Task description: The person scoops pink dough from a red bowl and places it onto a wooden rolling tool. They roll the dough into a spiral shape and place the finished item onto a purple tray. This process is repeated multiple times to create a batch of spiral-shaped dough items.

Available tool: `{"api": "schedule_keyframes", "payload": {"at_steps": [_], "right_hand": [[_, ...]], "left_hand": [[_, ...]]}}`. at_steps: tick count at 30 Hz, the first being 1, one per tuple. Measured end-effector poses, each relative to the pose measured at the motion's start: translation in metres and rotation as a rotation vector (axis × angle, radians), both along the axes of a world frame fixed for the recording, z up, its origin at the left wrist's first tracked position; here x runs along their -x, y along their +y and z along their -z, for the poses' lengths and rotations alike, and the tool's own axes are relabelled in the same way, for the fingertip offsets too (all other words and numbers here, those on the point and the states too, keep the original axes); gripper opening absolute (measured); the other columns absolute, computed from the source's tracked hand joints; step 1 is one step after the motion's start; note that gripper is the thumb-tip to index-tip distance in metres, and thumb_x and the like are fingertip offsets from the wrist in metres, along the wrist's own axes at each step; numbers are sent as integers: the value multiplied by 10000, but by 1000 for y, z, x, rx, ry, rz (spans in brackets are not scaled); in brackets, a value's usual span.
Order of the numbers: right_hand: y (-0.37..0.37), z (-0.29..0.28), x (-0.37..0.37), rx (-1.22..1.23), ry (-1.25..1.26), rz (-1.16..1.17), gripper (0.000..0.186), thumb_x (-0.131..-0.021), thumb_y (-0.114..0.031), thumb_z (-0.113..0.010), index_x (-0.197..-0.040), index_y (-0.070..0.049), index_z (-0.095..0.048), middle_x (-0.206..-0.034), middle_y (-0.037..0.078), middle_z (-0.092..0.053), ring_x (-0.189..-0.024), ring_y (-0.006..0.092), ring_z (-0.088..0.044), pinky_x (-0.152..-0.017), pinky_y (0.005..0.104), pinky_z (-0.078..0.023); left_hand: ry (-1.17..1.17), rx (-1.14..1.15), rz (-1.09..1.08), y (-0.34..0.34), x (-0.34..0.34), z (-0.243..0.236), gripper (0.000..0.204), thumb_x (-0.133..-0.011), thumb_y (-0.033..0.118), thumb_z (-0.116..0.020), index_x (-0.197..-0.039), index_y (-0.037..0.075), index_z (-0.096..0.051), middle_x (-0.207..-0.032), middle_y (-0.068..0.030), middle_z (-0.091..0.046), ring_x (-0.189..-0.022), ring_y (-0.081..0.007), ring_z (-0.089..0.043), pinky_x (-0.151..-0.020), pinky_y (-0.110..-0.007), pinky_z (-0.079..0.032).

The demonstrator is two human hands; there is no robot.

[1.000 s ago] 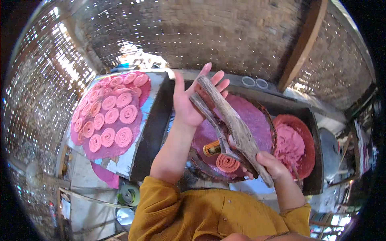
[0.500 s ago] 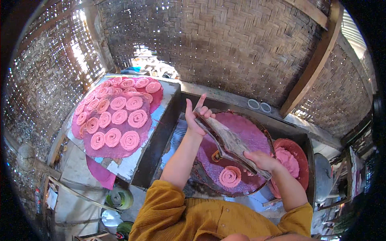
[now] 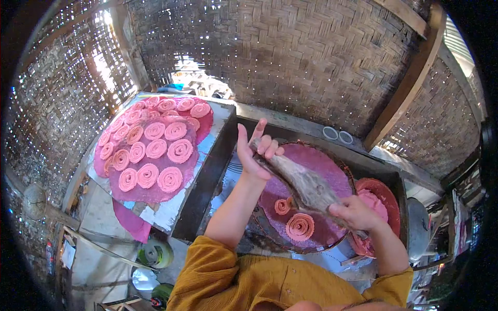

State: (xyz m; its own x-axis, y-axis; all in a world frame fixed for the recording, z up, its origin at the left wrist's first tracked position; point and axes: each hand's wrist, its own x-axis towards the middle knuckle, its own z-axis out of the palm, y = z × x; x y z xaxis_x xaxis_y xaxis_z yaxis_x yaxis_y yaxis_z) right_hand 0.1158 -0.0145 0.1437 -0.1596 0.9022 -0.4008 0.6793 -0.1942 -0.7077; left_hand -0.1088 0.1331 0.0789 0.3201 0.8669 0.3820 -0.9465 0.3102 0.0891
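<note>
A worn wooden press (image 3: 311, 186), long and two-armed, slants across the middle in both my hands. My left hand (image 3: 258, 150) grips its upper left end, ring of fingers curled over the wood, with the thumb and index finger stretched free. My right hand (image 3: 355, 211) is closed round its lower right end. Below it, a round tray covered with purple cloth (image 3: 332, 171) holds a finished ridged pink dough coil (image 3: 300, 228). A smaller pink coil (image 3: 282, 207) lies just left of it, under the press. The press's underside is mostly hidden.
On the raised surface at left, many pink coils (image 3: 156, 149) lie on purple cloth. A red basin (image 3: 391, 199) with pink dough (image 3: 374, 205) stands right of the tray. Two white rings (image 3: 337, 135) sit on the back ledge below the woven bamboo wall (image 3: 290, 62).
The small pink coil now shows on the cloth under the press, where a brass-coloured part showed before. My right hand has moved right and slightly down, and the press has turned.
</note>
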Motion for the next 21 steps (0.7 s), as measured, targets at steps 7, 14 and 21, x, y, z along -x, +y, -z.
{"api": "schedule_keyframes", "payload": {"at_steps": [7, 14, 21], "right_hand": [[-8, 4, 12, 73, 142, 60, 457, -760, -430, -579, -784, 24, -613, -585, 28, -541, -531, 97, -493, -493, 276, -413], [-18, -30, 1, -191, -47, 7, 429, -737, -417, -599, -823, 1, -632, -563, 55, -547, -534, 102, -495, -507, 299, -416], [-9, -16, 13, -233, -25, -57, 471, -731, -445, -592, -804, 19, -621, -529, 93, -524, -518, 118, -505, -493, 311, -411]], "left_hand": [[16, -53, -22, -11, 13, -27, 583, -823, 623, -285, -1000, 150, -577, -430, 52, -319, -400, -105, -363, -514, -278, -366], [-67, -149, -17, -15, -3, -35, 581, -840, 603, -258, -997, 147, -581, -420, 39, -299, -387, -110, -346, -515, -297, -363], [-55, -225, -10, -13, 23, -53, 574, -849, 556, -302, -985, 75, -584, -426, 48, -324, -382, -89, -335, -525, -268, -347]]}}
